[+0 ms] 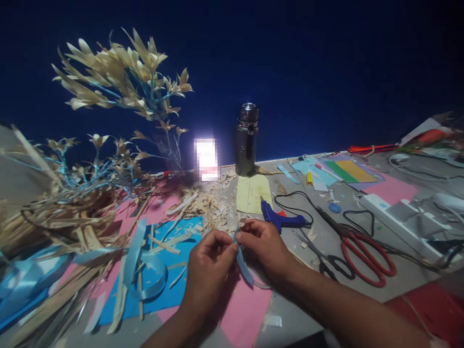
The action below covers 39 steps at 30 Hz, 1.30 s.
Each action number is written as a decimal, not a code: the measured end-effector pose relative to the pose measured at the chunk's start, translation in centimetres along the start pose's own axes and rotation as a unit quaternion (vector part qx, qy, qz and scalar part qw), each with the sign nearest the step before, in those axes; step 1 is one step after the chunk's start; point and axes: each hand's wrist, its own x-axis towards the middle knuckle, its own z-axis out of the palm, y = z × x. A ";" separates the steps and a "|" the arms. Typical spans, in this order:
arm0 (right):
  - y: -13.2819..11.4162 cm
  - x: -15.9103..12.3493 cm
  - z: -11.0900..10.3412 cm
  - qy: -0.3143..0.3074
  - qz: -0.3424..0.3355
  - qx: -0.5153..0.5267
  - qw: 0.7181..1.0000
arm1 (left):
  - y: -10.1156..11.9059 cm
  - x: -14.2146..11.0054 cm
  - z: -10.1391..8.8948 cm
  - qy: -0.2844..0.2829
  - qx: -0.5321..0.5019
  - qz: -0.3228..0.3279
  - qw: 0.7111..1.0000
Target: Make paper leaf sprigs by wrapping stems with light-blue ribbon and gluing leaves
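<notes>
Left hand [213, 263] and right hand [261, 245]: thumbs and fingertips pinched closed on one blue ribbon strip [245, 270]; all three left of the blue glue gun [281, 218].

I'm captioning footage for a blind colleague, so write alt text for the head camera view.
Two bare hands, left and right, pinch a light-blue ribbon strip over a craft-strewn table. A blue glue gun and two pairs of scissors lie to the right; pale artificial flowers on blue stems rise at the left.
</notes>
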 end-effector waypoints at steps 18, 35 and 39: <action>0.1 -0.9 0.7 0.040 -0.098 -0.152 0.983 | -0.7 -0.5 0.0 0.056 0.099 0.049 0.992; -0.4 0.4 -0.3 -0.039 0.056 0.141 0.988 | -0.9 0.5 -0.7 -0.187 -0.200 -0.162 0.948; -0.3 0.5 -0.3 -0.040 0.040 0.131 0.990 | -1.1 0.5 -0.5 -0.156 -0.196 -0.148 0.957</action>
